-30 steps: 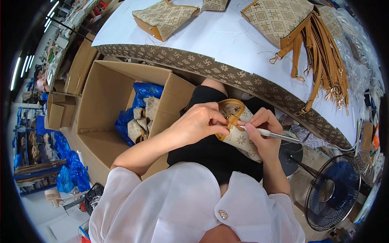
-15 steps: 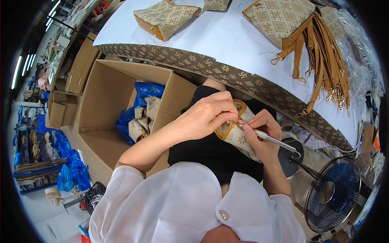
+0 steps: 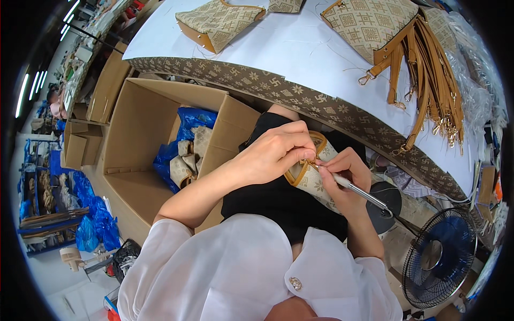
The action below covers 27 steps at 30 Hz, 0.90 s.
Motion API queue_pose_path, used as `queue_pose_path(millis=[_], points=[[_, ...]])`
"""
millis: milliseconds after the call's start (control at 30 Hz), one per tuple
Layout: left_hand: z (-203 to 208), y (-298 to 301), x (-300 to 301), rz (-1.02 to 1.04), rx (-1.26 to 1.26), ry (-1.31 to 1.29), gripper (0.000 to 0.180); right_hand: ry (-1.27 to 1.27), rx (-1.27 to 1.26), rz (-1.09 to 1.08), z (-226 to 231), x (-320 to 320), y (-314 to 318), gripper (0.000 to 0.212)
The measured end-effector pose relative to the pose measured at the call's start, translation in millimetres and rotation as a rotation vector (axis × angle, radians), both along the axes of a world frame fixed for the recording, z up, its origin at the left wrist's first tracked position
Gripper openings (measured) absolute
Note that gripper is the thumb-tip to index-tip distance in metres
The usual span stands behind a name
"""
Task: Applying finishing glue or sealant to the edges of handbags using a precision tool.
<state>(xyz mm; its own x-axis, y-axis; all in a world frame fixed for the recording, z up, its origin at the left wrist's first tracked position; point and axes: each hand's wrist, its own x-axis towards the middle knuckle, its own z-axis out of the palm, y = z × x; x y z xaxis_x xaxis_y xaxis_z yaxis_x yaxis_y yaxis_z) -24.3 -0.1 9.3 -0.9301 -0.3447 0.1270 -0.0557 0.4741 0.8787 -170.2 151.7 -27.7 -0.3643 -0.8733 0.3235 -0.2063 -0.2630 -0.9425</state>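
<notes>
A beige patterned bag (image 3: 314, 185) with tan edging lies across my lap, its opening toward my left hand (image 3: 276, 152). With thumb and forefinger, that hand pinches a small tan piece at the bag's edging. My right hand (image 3: 350, 182) is closed around a slim tool (image 3: 369, 197) with a white grip and a silver shaft, which slants down to the right. Its fingertips nearly meet those of my left hand at the edging. What the tool's working end touches is hidden between the fingers.
An open cardboard box (image 3: 136, 125) on the left holds blue plastic and beige pieces. Ahead, a white-topped table (image 3: 300, 48) carries patterned bags (image 3: 219, 24) and a bundle of tan straps (image 3: 423, 80) with metal clips. A fan (image 3: 439, 257) stands at the lower right.
My right hand has turned slightly, and the tool's far end has swung a little downward and left. My left hand keeps its pinch at nearly the same spot.
</notes>
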Motion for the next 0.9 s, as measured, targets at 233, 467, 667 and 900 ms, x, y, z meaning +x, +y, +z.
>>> queue_pose_path(millis=[233, 467, 667, 900], points=[[-2, 0, 1, -0.004, -0.007, -0.002, 0.012, 0.051, -0.012, -0.022, 0, 0, 1, 0.016], [0, 2, -3, 0.0, 0.001, 0.01, 0.012, 0.035, -0.04, -0.031, -2, -4, 3, 0.016], [6, -2, -4, 0.29, -0.482, 0.186, 0.034, -0.192, -0.179, -0.085, -13, -13, 0, 0.015], [-11, 7, 37, 0.09, -0.619, 0.095, 0.03, -0.556, -0.411, -0.489, 16, -46, 12, 0.01]])
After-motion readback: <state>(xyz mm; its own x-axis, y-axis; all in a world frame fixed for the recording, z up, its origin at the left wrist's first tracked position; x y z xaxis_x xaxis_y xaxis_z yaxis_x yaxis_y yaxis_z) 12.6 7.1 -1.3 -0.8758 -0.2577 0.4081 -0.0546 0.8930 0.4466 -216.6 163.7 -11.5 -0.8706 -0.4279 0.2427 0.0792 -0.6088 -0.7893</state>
